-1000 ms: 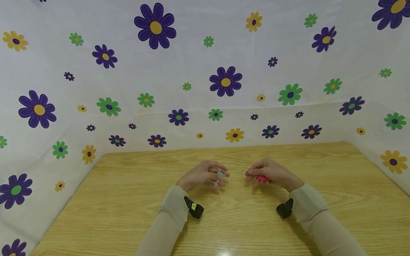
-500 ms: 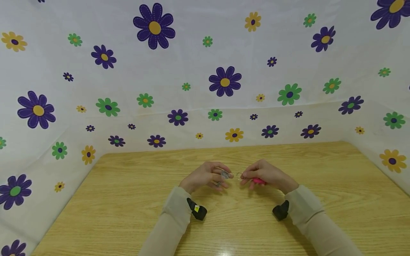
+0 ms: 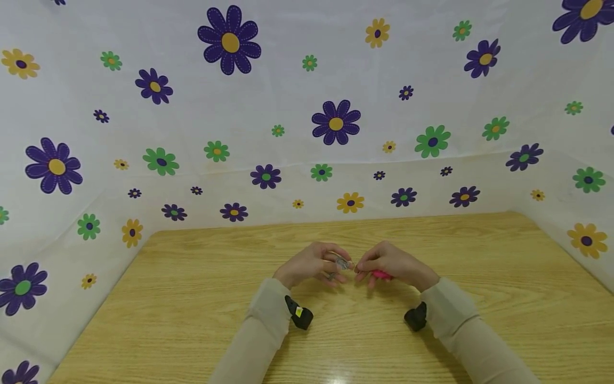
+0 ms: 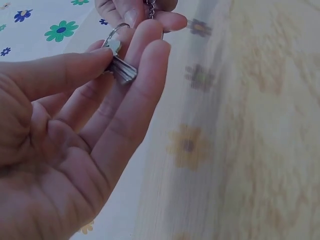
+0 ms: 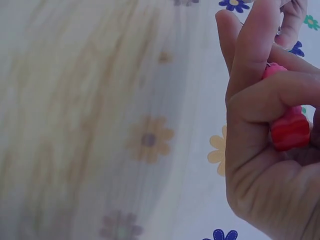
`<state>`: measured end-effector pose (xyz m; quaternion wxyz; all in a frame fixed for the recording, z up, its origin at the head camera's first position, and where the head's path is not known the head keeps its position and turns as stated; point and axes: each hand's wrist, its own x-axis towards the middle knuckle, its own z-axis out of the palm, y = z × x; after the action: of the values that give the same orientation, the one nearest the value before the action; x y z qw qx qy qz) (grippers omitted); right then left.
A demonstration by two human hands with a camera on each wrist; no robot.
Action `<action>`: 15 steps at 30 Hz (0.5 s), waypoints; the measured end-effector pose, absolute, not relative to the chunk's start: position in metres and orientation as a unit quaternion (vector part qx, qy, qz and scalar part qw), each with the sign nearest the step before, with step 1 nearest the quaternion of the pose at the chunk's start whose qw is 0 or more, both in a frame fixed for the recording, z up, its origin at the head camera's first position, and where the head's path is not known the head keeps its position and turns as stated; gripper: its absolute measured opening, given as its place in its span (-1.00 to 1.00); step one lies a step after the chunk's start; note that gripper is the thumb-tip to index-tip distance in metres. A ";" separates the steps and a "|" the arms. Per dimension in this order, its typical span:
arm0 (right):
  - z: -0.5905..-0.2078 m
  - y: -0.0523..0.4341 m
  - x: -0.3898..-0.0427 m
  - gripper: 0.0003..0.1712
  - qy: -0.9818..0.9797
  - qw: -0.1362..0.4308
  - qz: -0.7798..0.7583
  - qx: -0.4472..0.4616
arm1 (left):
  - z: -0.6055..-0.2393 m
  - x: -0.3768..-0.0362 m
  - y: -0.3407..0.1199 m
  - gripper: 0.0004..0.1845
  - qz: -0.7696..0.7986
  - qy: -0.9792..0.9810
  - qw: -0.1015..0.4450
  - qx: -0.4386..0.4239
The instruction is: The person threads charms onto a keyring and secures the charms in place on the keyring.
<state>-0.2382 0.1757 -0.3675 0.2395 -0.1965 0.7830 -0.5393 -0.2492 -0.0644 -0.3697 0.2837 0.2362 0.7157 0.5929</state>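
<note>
Above the middle of the wooden table (image 3: 192, 298), my two hands meet fingertip to fingertip. The thumb and fingers of my left hand (image 3: 334, 266) pinch a small silver key (image 3: 341, 263); in the left wrist view the key (image 4: 121, 69) sits between thumb and fingers, with a thin metal ring (image 4: 116, 31) at its head. My right hand (image 3: 363, 269) curls round a pink-red charm (image 3: 382, 274), which shows in the right wrist view as a ribbed red piece (image 5: 290, 127) held in the bent fingers. The right fingertips (image 4: 135, 10) pinch at the ring.
White cloth with purple, green and yellow flowers (image 3: 336, 122) walls the table at the back and both sides. A black wrist camera sits on each sleeve, left (image 3: 298, 313) and right (image 3: 415, 316). Bare wood lies all round the hands.
Both hands have drawn together; the gap between the key and the right fingertips has closed. Each hand keeps hold of its piece.
</note>
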 end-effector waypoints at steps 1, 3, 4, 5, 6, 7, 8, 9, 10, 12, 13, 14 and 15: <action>-0.368 0.175 -0.238 -0.70 0.783 0.241 -0.538 -0.199 | -0.370 -0.249 -0.064 -0.71 0.591 0.716 0.286 0.237; -0.368 0.174 -0.238 -0.70 0.779 0.243 -0.541 -0.204 | -0.370 -0.249 -0.063 -0.70 0.588 0.717 0.289 0.238; -0.368 0.174 -0.238 -0.70 0.777 0.244 -0.542 -0.205 | -0.370 -0.249 -0.063 -0.70 0.587 0.717 0.291 0.239; -0.368 0.174 -0.238 -0.70 0.775 0.245 -0.544 -0.208 | -0.370 -0.249 -0.063 -0.69 0.586 0.718 0.292 0.238; -0.368 0.174 -0.238 -0.71 0.775 0.245 -0.545 -0.208 | -0.371 -0.249 -0.062 -0.69 0.585 0.718 0.293 0.237; -0.367 0.174 -0.238 -0.71 0.776 0.245 -0.543 -0.208 | -0.371 -0.249 -0.062 -0.70 0.585 0.719 0.293 0.235; -0.367 0.174 -0.238 -0.71 0.777 0.244 -0.541 -0.207 | -0.371 -0.249 -0.062 -0.71 0.586 0.719 0.293 0.232; -0.367 0.174 -0.238 -0.71 0.778 0.243 -0.541 -0.207 | -0.371 -0.248 -0.063 -0.71 0.586 0.720 0.293 0.230; -0.366 0.174 -0.238 -0.71 0.780 0.241 -0.541 -0.203 | -0.371 -0.248 -0.063 -0.72 0.587 0.720 0.292 0.228; -0.366 0.175 -0.238 -0.72 0.786 0.235 -0.538 -0.193 | -0.372 -0.248 -0.064 -0.73 0.587 0.722 0.291 0.225; -0.365 0.175 -0.238 -0.72 0.787 0.232 -0.539 -0.189 | -0.372 -0.248 -0.065 -0.73 0.587 0.722 0.290 0.224; -0.366 0.175 -0.238 -0.72 0.786 0.229 -0.543 -0.185 | -0.373 -0.248 -0.066 -0.73 0.587 0.722 0.290 0.223; -0.366 0.175 -0.239 -0.72 0.785 0.226 -0.547 -0.182 | -0.373 -0.248 -0.067 -0.73 0.586 0.722 0.292 0.225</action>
<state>-0.2389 0.1751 -0.3658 0.2257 -0.1817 0.7851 -0.5474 -0.2480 -0.0667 -0.3733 0.2918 0.2246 0.7219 0.5859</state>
